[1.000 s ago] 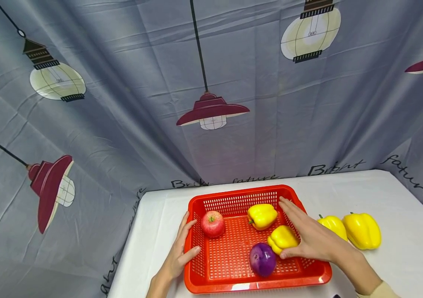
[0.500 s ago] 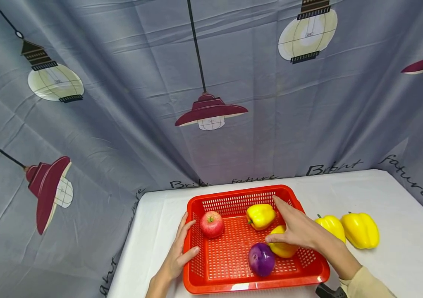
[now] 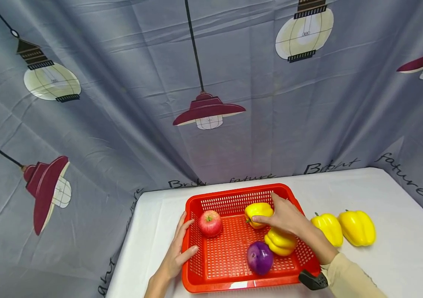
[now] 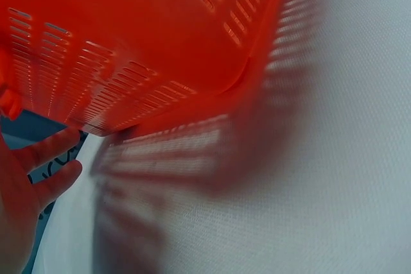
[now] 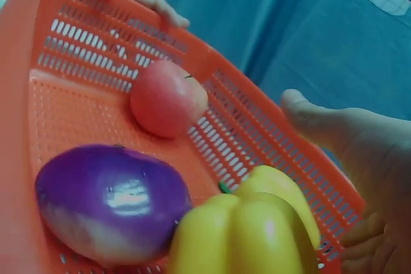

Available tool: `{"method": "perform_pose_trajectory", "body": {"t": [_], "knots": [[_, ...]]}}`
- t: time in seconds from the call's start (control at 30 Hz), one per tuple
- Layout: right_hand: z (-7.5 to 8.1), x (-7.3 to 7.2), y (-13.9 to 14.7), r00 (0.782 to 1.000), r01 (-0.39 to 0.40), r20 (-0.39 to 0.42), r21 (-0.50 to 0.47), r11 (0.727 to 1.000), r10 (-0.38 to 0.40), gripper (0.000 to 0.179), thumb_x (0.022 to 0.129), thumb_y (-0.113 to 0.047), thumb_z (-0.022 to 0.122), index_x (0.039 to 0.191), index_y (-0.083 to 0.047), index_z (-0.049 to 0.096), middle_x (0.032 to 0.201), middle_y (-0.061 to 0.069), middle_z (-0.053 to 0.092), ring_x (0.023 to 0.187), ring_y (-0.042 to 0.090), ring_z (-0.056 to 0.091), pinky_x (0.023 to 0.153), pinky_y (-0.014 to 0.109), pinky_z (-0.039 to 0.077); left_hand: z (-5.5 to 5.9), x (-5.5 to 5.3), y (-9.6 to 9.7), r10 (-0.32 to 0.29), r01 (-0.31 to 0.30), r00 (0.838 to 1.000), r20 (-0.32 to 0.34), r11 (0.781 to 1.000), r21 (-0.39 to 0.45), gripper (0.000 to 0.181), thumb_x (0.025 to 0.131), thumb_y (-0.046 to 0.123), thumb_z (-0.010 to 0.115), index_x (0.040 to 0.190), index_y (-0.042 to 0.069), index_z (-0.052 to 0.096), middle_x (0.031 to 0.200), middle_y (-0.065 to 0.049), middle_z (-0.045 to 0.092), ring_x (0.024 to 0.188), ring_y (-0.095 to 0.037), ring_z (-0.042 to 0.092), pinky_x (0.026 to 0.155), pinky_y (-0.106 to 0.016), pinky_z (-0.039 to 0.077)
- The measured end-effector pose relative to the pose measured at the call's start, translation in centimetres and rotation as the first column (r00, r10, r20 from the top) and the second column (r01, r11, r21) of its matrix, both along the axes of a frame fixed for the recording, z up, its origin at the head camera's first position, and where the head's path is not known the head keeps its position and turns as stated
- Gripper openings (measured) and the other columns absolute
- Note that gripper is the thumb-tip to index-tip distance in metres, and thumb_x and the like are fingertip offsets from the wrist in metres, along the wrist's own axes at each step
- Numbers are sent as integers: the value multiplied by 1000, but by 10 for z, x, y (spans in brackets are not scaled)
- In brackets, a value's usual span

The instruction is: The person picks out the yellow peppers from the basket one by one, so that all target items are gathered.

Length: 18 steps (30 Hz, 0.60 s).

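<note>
A red plastic basket [image 3: 233, 286] holds a red apple [image 3: 210, 223], a purple round vegetable [image 3: 260, 258] that looks like an eggplant, and two yellow bell peppers. My left hand [image 3: 173, 254] rests against the basket's left side, fingers fairly straight and thumb over the rim; the left wrist view shows two spread fingers [image 4: 54, 165]. Reaching over the right rim, my right hand [image 3: 289, 215] hovers around the far bell pepper [image 3: 257, 211], its thumb overlapping that pepper in the head view. In the right wrist view the thumb stands apart from it. The nearer bell pepper [image 3: 281, 242] lies under the right wrist.
Two more yellow bell peppers, one [image 3: 327, 229] beside the other [image 3: 357, 227], lie on the white-covered table [image 3: 393, 265] right of the basket. A grey curtain [image 3: 140, 103] with printed lamps hangs behind the table. A black device [image 3: 313, 280] sits at the right wrist.
My right hand has moved left and away from me, from the nearer bell pepper to the far one. The left hand stays at the basket's left side.
</note>
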State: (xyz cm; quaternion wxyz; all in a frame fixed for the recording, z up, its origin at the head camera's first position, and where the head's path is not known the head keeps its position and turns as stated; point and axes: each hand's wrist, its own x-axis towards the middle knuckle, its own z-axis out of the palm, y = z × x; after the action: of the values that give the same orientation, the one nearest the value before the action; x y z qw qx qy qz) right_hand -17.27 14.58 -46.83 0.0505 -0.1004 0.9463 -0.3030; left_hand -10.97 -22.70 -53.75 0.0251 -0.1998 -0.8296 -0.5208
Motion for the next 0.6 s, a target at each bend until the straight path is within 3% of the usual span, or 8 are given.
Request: {"method": "perform_pose_trajectory", "body": {"t": [0.17,0.4,0.6], "knots": [[-8,-4,-9,995,43,92,-48,998,-39,123,78,-68,73,149,19,23,149,40,35,133,53,41,105,64,36,2,0,-2,-4,4,1000,2,1000,-1,67,91,21,58,154,13,37,169,-2,1,151,-34,12,109,-57,30],[-14,-5,-11,992,48,117,-94,994,-37,130,76,-69,75,152,17,13,154,41,24,139,55,31,110,66,28,3,-2,-1,0,-1,1000,14,1000,13,68,90,22,59,153,15,37,169,2,0,151,-33,10,108,-63,28],[-21,-5,-14,986,70,158,-130,989,-49,136,71,-64,82,153,17,9,154,42,21,139,55,29,110,65,28,3,0,1,5,-6,999,32,1000,24,68,89,22,59,154,15,37,169,0,1,151,-35,11,107,-62,29]]}}
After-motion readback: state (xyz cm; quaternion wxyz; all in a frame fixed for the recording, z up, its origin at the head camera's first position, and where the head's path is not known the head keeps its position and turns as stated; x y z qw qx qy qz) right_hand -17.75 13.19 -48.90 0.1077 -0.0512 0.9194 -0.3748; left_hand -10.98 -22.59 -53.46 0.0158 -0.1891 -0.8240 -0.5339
